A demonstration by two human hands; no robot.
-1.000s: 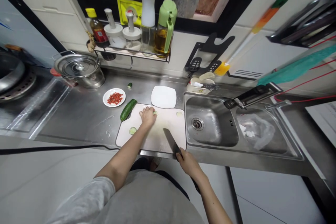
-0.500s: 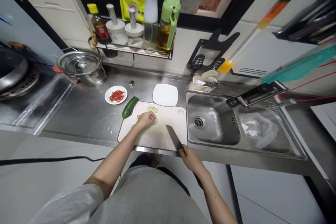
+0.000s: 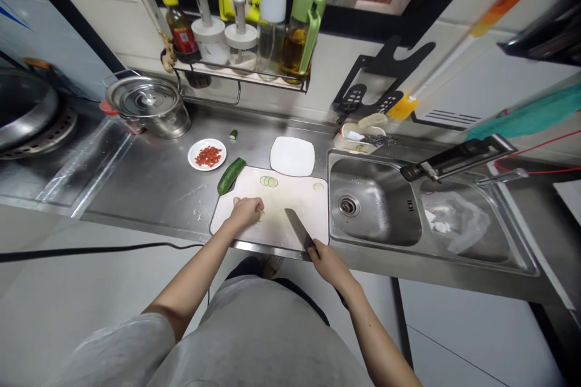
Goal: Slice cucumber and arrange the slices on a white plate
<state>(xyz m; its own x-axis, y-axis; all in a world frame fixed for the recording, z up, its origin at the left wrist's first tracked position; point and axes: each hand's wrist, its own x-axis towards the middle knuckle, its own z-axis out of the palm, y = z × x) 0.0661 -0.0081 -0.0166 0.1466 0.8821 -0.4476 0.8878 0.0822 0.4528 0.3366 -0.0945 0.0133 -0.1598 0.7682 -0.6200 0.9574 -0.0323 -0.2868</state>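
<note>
My right hand [image 3: 327,260] is wrapped round the handle of a kitchen knife [image 3: 297,227], its blade lying low over the right part of the white cutting board [image 3: 281,233]. Over the board's left half, the fingers of my left hand [image 3: 245,213] are closed in a pinch. A pale green edge of a cucumber slice [image 3: 262,213] shows at the fingertips, mostly hidden. Several overlapping cucumber slices [image 3: 269,181] lie near the board's far edge, and one more pale slice [image 3: 318,186] is at its far right corner. A cut cucumber [image 3: 231,175] rests against the far left corner.
Beyond the board are a white square plate [image 3: 293,156], a round plate [image 3: 192,157] of chopped red pieces and a cucumber end [image 3: 233,134]. A steel pot [image 3: 170,124] stands left; the sink [image 3: 374,193] is right. A condiment rack [image 3: 245,77] hangs above.
My left hand has moved nearer to me and slightly left, away from the overlapping slices, which now show fully. The knife stays low over the board. The whole view has shifted slightly.
</note>
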